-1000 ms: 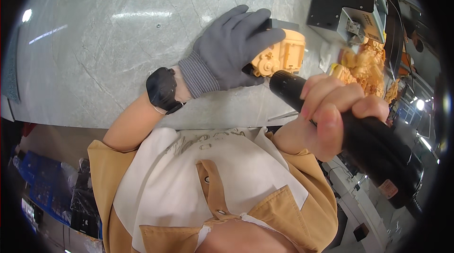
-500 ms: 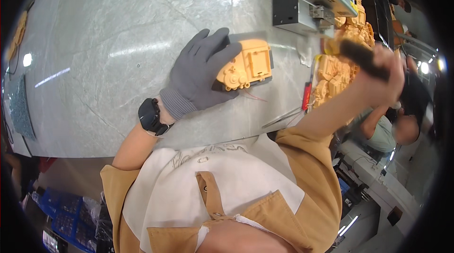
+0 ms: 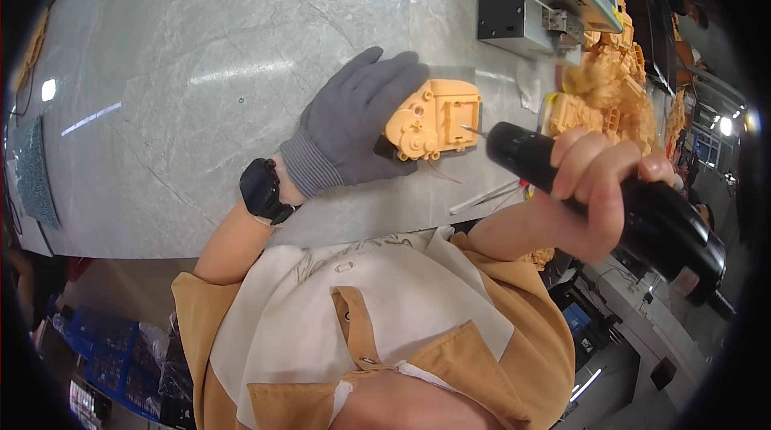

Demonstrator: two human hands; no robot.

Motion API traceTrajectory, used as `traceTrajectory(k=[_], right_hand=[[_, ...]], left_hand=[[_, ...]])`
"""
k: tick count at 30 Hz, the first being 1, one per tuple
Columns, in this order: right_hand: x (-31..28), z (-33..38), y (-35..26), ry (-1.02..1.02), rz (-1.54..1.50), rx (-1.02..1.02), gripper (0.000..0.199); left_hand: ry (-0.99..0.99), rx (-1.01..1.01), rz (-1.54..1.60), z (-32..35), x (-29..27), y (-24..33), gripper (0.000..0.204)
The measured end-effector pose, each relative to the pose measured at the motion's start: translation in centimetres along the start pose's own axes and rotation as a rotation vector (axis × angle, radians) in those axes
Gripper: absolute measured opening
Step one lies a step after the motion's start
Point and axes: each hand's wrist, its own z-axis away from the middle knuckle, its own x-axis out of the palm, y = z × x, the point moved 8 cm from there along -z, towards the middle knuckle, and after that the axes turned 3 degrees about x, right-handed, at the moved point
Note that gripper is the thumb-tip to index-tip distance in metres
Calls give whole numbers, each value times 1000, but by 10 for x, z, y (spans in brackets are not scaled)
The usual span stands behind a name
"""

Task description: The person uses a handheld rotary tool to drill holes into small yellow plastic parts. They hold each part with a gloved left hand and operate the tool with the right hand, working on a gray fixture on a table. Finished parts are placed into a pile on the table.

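Observation:
My left hand (image 3: 353,117), in a grey glove, is closed round the left side of an orange plastic housing (image 3: 462,113) on the table. Dark material shows under the housing's edges, and thin wires (image 3: 443,175) trail from its near side. In my bare right hand (image 3: 594,185) is a black electric screwdriver (image 3: 522,153), the fingers wrapped round its body. It slants across to the housing, with its thin bit over the recessed panel on the right. Whether the tip touches the plastic, I cannot tell.
A black and grey machine (image 3: 518,4) stands at the far right of the grey table (image 3: 201,141). Beside it lie many similar orange parts (image 3: 574,113). A slim metal tool (image 3: 486,199) rests near the front edge. Blue crates (image 3: 120,362) sit below on the left.
My right hand has brought the screwdriver down from the upper right to the housing. My left hand keeps its grip on the housing.

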Motion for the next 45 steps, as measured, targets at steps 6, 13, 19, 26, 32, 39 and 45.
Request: traceTrajectory(k=[6, 13, 19, 26, 32, 39, 45], right_hand=[[32, -11, 18, 33, -36, -10, 46], [39, -19, 38, 84, 47, 82, 41], [43, -27, 45, 1, 113, 127, 39], [53, -31, 53, -41, 177, 193, 32], [51, -29, 56, -62, 185, 261, 30], [49, -30, 58, -8, 87, 168, 32], [6, -11, 12, 228, -43, -12, 32]], left_hand=[[48, 6, 35, 2, -6, 1, 101], [69, 18, 54, 4, -7, -1, 99], [68, 9, 51, 5, -6, -3, 99], [102, 3, 77, 4, -7, -7, 97], [121, -16, 72, 6, -3, -10, 92], [143, -28, 6, 3, -13, -5, 95], [119, -164, -44, -1, -29, 16, 84]])
